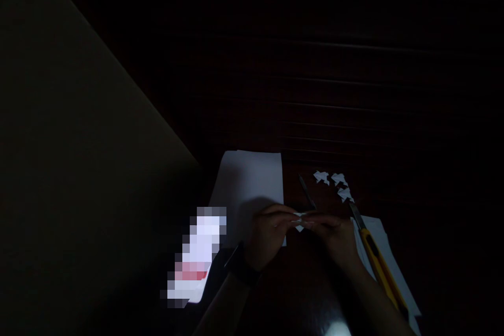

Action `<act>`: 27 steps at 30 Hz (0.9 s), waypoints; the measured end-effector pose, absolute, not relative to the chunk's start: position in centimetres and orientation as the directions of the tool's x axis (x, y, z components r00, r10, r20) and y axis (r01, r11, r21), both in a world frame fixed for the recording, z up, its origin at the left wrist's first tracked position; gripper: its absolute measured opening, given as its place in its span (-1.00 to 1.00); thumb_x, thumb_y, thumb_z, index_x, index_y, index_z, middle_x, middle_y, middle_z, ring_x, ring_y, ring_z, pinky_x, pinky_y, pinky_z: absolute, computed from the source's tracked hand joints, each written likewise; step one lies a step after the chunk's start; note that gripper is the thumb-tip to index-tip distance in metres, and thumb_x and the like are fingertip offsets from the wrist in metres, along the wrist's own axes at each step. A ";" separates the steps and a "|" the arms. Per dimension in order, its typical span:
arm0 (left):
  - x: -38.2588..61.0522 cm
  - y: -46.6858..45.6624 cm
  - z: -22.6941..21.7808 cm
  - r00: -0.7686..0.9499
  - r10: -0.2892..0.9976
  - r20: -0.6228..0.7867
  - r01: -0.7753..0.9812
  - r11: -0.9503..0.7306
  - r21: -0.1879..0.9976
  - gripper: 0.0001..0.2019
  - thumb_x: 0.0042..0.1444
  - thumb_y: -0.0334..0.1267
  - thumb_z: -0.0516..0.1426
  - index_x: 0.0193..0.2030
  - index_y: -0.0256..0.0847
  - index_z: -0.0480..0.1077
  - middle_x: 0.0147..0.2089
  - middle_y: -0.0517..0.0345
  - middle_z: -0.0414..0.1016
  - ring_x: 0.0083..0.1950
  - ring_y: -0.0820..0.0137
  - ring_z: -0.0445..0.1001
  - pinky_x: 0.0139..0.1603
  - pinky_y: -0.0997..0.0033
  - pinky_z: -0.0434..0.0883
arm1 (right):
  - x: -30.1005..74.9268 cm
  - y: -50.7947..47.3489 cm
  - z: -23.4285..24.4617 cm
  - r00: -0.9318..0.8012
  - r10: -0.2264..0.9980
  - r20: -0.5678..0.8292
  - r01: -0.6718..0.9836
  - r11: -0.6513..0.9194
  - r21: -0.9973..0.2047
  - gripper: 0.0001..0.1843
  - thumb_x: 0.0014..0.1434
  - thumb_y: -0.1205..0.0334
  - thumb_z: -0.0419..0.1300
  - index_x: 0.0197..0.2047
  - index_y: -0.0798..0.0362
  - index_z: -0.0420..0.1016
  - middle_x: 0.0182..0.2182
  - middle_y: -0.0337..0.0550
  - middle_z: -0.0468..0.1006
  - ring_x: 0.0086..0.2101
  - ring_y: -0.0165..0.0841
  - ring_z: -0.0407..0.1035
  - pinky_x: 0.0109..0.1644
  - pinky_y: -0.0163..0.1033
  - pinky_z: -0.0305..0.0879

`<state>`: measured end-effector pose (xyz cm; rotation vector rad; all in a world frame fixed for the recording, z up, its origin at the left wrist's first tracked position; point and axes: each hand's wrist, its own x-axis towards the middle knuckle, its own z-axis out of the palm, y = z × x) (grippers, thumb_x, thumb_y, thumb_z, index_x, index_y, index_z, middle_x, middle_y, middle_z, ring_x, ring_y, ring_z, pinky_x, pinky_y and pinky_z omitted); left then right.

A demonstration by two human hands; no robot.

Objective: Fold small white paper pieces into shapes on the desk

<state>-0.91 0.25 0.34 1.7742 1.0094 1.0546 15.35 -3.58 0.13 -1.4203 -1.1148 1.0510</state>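
Between the fingertips of both hands is a small folded piece of white paper (pixel 300 229), mostly covered by the fingers. My left hand (pixel 271 231), with a dark band at the wrist, pinches its left side. From the right, my right hand (pixel 333 233) pinches the same piece. Just beyond the fingers lies a thin dark pen-like tool (pixel 306 191). Farther off to the right rest three small folded paper figures (pixel 322 177) with pointed corners. Fine detail of the folds is lost in the dim light.
White paper sheets (pixel 252 178) lie behind my left hand. A glowing, pixelated phone-like screen (pixel 200 244) is at the left. On the right, a yellow utility knife (pixel 378 260) with its blade showing lies over more paper (pixel 397 268). The dark table (pixel 307 283) meets a wall (pixel 79 142) at left.
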 end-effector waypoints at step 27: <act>-0.3 0.0 0.4 0.267 0.946 0.185 0.081 -0.214 0.974 -0.88 0.07 -0.35 0.15 -0.32 -0.15 0.54 -0.21 0.13 0.55 -0.18 0.36 0.50 -0.14 0.39 0.46 | 15.0 -3.6 0.4 0.301 0.953 -0.042 0.164 -0.095 -0.982 -0.93 -0.05 0.23 0.31 -0.40 -0.04 0.59 -0.41 -0.22 0.62 -0.34 -0.26 0.49 -0.20 -0.21 0.39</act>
